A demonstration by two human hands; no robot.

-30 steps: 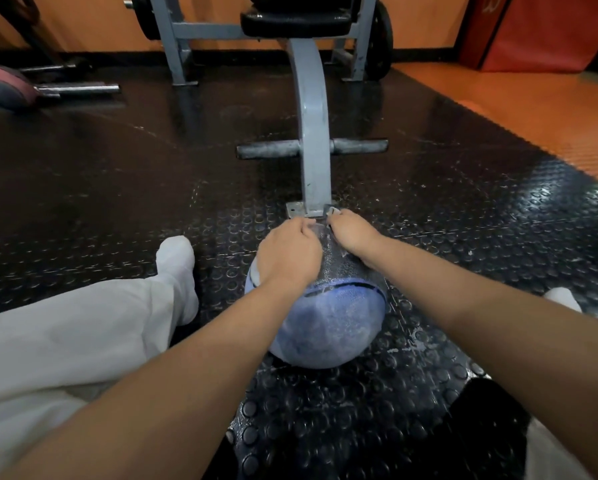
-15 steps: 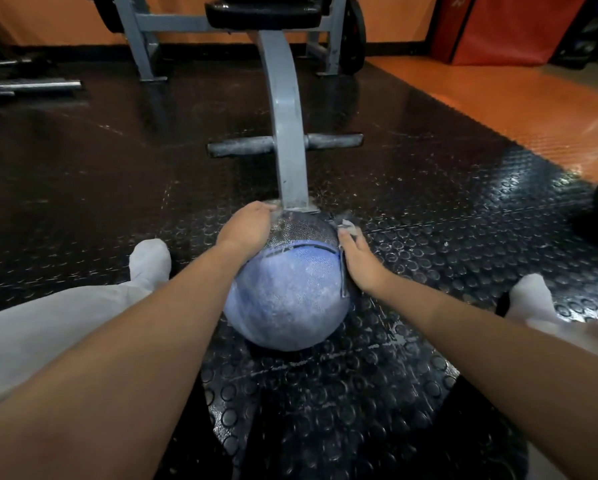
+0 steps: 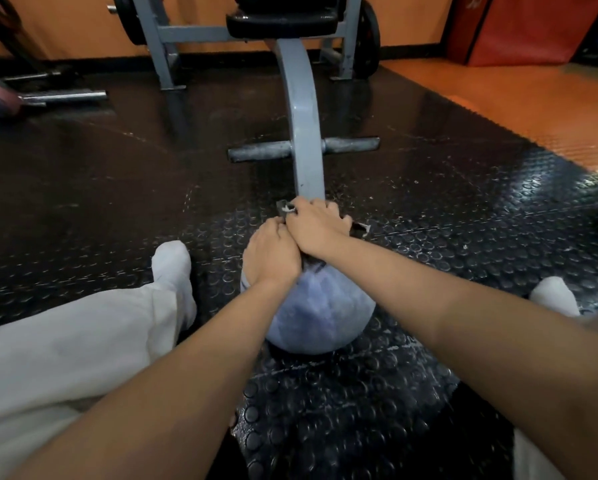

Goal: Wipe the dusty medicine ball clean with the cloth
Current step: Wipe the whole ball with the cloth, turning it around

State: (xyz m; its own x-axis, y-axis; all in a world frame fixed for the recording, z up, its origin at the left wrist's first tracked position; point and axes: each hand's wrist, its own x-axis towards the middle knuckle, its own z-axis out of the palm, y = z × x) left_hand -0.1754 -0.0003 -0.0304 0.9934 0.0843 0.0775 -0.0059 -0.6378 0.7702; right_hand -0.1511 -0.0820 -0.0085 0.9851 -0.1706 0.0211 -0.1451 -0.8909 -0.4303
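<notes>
A dusty blue medicine ball [image 3: 320,315] sits on the studded black floor mat between my legs. A dark grey cloth [image 3: 359,228] lies over the ball's far top; only its corners and a strip under my wrist show. My right hand [image 3: 316,226] lies on top of the cloth with its fingers curled over it, pressing it to the ball. My left hand [image 3: 273,254] rests on the ball's upper left, touching the right hand; its fingertips are hidden, so I cannot say if they hold the cloth.
A grey bench frame [image 3: 302,123] stands right behind the ball, its crossbar [image 3: 302,148] low over the mat. My white-trousered left leg and sock [image 3: 172,268] lie to the left, my right sock [image 3: 554,294] to the right. A barbell [image 3: 61,97] lies far left.
The hands were apart on either side of the ball half a second ago. They have come together on its far top, the right hand moving left onto the cloth.
</notes>
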